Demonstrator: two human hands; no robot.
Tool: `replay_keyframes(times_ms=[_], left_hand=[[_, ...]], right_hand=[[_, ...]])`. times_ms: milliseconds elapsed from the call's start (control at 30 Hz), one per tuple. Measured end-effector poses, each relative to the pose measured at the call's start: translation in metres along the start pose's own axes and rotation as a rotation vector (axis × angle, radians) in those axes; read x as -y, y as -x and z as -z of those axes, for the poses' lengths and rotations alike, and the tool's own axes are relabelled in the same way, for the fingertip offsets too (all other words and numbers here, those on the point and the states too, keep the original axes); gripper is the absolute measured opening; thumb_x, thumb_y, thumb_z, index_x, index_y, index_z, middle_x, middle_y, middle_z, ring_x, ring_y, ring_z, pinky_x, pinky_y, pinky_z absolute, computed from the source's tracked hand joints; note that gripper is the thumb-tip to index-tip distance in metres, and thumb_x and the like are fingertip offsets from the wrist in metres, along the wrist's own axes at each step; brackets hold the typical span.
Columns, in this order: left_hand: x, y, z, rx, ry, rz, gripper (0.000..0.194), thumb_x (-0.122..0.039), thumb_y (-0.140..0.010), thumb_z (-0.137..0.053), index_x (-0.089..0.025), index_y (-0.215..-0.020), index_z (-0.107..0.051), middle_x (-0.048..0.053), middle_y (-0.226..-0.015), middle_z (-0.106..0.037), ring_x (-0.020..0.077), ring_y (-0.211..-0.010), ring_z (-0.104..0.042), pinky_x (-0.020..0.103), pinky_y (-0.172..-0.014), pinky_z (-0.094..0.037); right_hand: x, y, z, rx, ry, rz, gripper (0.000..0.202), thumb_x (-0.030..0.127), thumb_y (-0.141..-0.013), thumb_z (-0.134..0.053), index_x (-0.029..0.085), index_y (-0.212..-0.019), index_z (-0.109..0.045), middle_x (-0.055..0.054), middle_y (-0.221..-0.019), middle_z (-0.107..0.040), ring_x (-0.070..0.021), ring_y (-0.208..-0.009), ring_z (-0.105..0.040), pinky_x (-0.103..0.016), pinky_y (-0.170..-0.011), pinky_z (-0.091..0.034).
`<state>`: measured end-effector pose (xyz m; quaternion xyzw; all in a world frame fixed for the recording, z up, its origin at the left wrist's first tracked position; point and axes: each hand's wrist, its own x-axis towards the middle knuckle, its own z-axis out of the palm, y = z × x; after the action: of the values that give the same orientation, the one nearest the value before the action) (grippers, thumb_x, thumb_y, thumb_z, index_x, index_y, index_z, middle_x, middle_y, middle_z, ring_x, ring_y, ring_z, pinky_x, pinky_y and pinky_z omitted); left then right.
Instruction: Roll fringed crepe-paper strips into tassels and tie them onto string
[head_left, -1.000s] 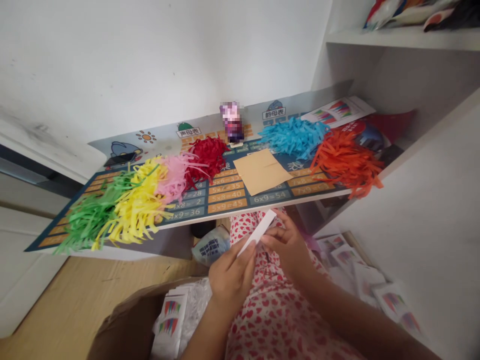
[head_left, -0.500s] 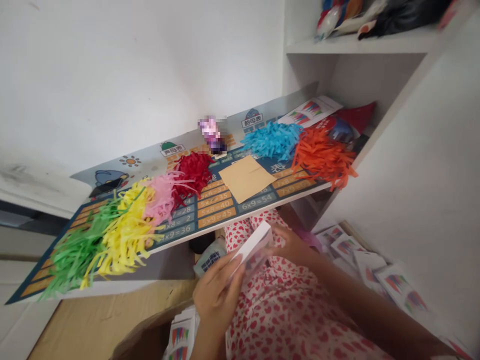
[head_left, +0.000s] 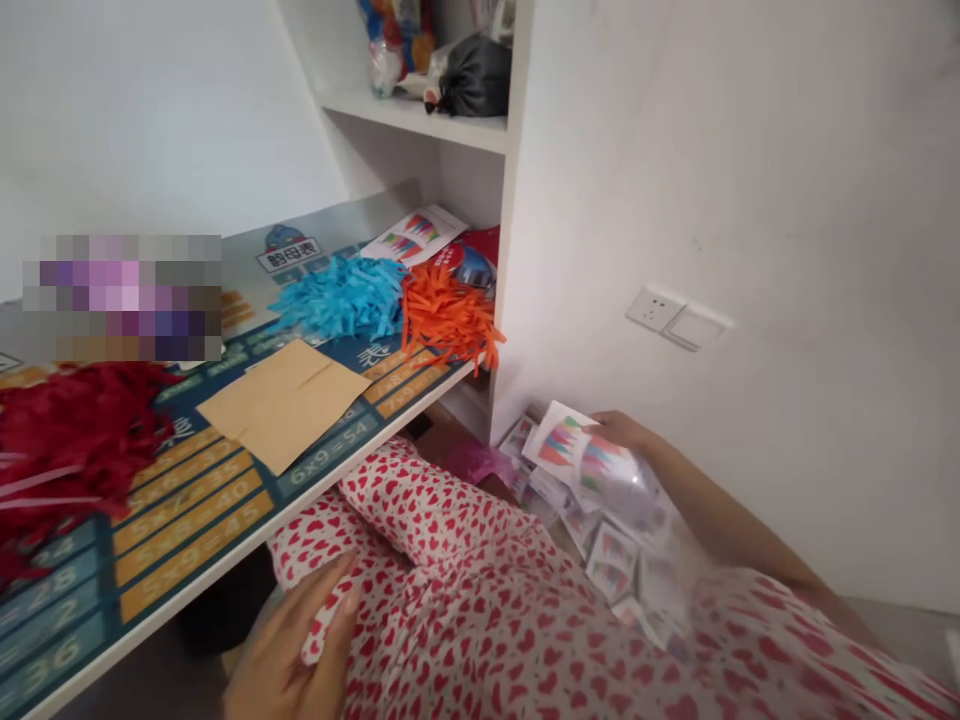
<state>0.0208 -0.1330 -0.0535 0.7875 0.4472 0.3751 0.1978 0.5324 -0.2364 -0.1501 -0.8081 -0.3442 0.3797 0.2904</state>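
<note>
My right hand (head_left: pixel 619 430) grips the upper edge of a white packet with coloured tassel pictures (head_left: pixel 574 450), over a pile of similar packets (head_left: pixel 615 560) beside my right leg. Clear plastic hangs below the held packet. Near the desk's front edge, my left hand (head_left: pixel 300 640) is over my lap with its fingers apart and nothing in it. On the patterned desk mat lie a tan paper square (head_left: pixel 285 405), a blue tassel bunch (head_left: pixel 341 298), an orange one (head_left: pixel 450 318) and a dark red one (head_left: pixel 82 440).
A white shelf unit (head_left: pixel 420 122) with bags on it rises at the desk's far right end. The white wall (head_left: pixel 787 200) at right carries a socket plate (head_left: pixel 660 310). The desk edge (head_left: pixel 225 555) runs above my legs in heart-patterned cloth.
The view has swung right. My right hand has moved from my lap to the packet pile and holds a packet there. My left hand has let go of the white box-like item.
</note>
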Motion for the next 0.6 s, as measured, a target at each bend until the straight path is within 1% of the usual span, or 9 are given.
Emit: replay_keyframes(times_ms=[67, 133, 200, 267, 333, 400, 467, 533, 600], left_hand=[[0.003, -0.004, -0.008, 0.071, -0.065, -0.005, 0.033, -0.046, -0.088, -0.059, -0.027, -0.111, -0.071, 0.002, -0.108, -0.074, 0.0236, -0.099, -0.069, 0.035, -0.095, -0.051], [0.005, -0.009, -0.014, 0.1, -0.112, -0.053, 0.034, -0.048, -0.088, -0.057, -0.026, -0.109, -0.072, 0.003, -0.106, -0.075, 0.0236, -0.097, -0.07, 0.034, -0.09, -0.054], [0.001, -0.015, -0.018, 0.116, -0.135, -0.14, 0.033, -0.048, -0.089, -0.056, -0.025, -0.106, -0.073, 0.003, -0.102, -0.076, 0.0228, -0.092, -0.072, 0.033, -0.083, -0.058], [-0.007, -0.02, -0.021, 0.136, -0.121, -0.219, 0.031, -0.046, -0.09, -0.055, -0.024, -0.102, -0.074, 0.003, -0.098, -0.077, 0.0212, -0.088, -0.073, 0.03, -0.078, -0.06], [-0.016, -0.024, -0.023, 0.143, -0.089, -0.242, 0.028, -0.041, -0.091, -0.056, -0.023, -0.1, -0.074, 0.004, -0.097, -0.078, 0.0199, -0.086, -0.074, 0.029, -0.077, -0.061], [-0.023, -0.027, -0.025, 0.133, -0.063, -0.232, 0.023, -0.036, -0.091, -0.058, -0.023, -0.101, -0.074, 0.004, -0.097, -0.077, 0.0192, -0.088, -0.074, 0.029, -0.079, -0.061], [-0.026, -0.027, -0.025, 0.132, -0.039, -0.219, 0.021, -0.031, -0.09, -0.06, -0.023, -0.103, -0.074, 0.005, -0.098, -0.077, 0.0185, -0.088, -0.074, 0.028, -0.079, -0.061], [-0.023, -0.024, -0.024, 0.125, -0.022, -0.202, 0.02, -0.027, -0.09, -0.06, -0.022, -0.104, -0.073, 0.006, -0.099, -0.077, 0.018, -0.089, -0.073, 0.028, -0.08, -0.061], [-0.018, -0.018, -0.02, 0.11, -0.018, -0.181, 0.02, -0.026, -0.09, -0.061, -0.022, -0.105, -0.073, 0.006, -0.099, -0.077, 0.0178, -0.09, -0.073, 0.028, -0.08, -0.06]], right_hand=[[-0.03, 0.001, 0.015, -0.074, 0.063, -0.065, 0.035, 0.045, -0.066, -0.073, 0.016, -0.085, -0.076, -0.007, -0.082, -0.075, -0.0243, -0.079, -0.069, -0.03, -0.071, -0.054], [-0.049, 0.001, 0.027, -0.188, 0.116, -0.096, 0.04, 0.044, -0.064, -0.075, 0.014, -0.092, -0.075, -0.01, -0.089, -0.075, -0.0254, -0.084, -0.069, -0.031, -0.075, -0.054], [-0.052, -0.003, 0.03, -0.333, 0.166, -0.081, 0.05, 0.045, -0.066, -0.073, 0.012, -0.103, -0.072, -0.016, -0.1, -0.073, -0.0288, -0.095, -0.067, -0.037, -0.083, -0.052], [-0.04, -0.014, 0.018, -0.451, 0.202, 0.0, 0.052, 0.048, -0.072, -0.067, 0.01, -0.108, -0.069, -0.02, -0.105, -0.07, -0.0322, -0.103, -0.064, -0.045, -0.09, -0.05], [-0.012, -0.027, -0.012, -0.495, 0.209, 0.158, 0.048, 0.05, -0.08, -0.056, 0.012, -0.107, -0.069, -0.02, -0.106, -0.069, -0.0318, -0.104, -0.063, -0.049, -0.093, -0.048], [0.03, -0.034, -0.054, -0.458, 0.192, 0.371, 0.042, 0.05, -0.086, -0.049, 0.016, -0.102, -0.07, -0.017, -0.108, -0.07, -0.0287, -0.103, -0.063, -0.047, -0.094, -0.049], [0.082, -0.032, -0.097, -0.384, 0.165, 0.572, 0.037, 0.047, -0.09, -0.047, 0.021, -0.103, -0.07, -0.012, -0.112, -0.069, -0.0256, -0.105, -0.063, -0.043, -0.095, -0.049], [0.144, -0.024, -0.132, -0.313, 0.139, 0.75, 0.031, 0.045, -0.093, -0.047, 0.026, -0.105, -0.07, -0.007, -0.114, -0.069, -0.0223, -0.106, -0.062, -0.039, -0.097, -0.048], [0.209, -0.019, -0.158, -0.207, 0.163, 1.048, 0.028, 0.039, -0.095, -0.048, 0.026, -0.107, -0.07, -0.008, -0.109, -0.07, -0.0236, -0.107, -0.062, -0.041, -0.098, -0.047]])
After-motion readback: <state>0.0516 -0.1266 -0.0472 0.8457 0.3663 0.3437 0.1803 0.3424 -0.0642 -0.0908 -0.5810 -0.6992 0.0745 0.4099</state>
